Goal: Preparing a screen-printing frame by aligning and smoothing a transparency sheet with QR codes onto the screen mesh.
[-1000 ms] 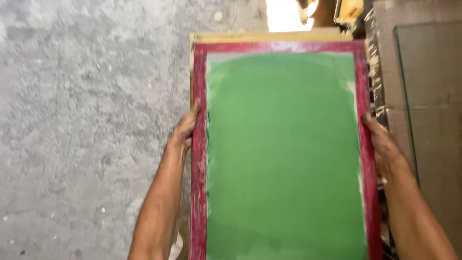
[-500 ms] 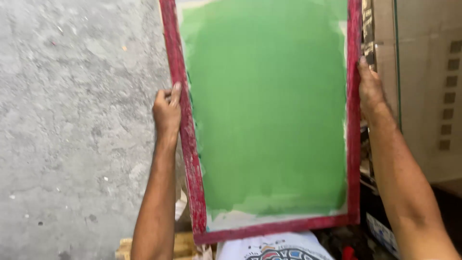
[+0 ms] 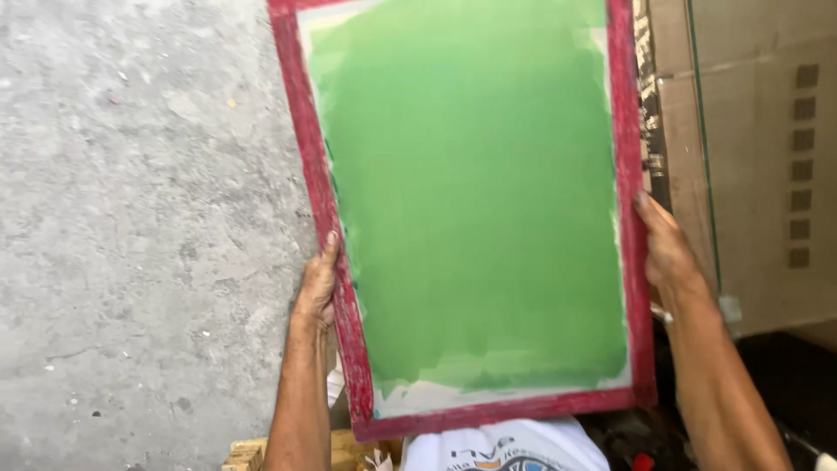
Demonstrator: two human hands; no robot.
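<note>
Left hand (image 3: 318, 283) and right hand (image 3: 663, 244) clamped on opposite long rails of red-framed green screen (image 3: 471, 201), between them, long axis bottom-to-top of frame, tilted slightly left.

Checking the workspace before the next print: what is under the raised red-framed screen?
Below the screen edge, a white printed garment and a wooden pallet corner show. The green mesh covers everything else beneath.

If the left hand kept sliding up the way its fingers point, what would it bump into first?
Nothing that shows. The left hand grips the red wooden frame of the green screen, fingers pointing up along that edge. The edge runs bare to the top of the picture, with only grey concrete floor beside it. Depth is hard to judge.
</note>
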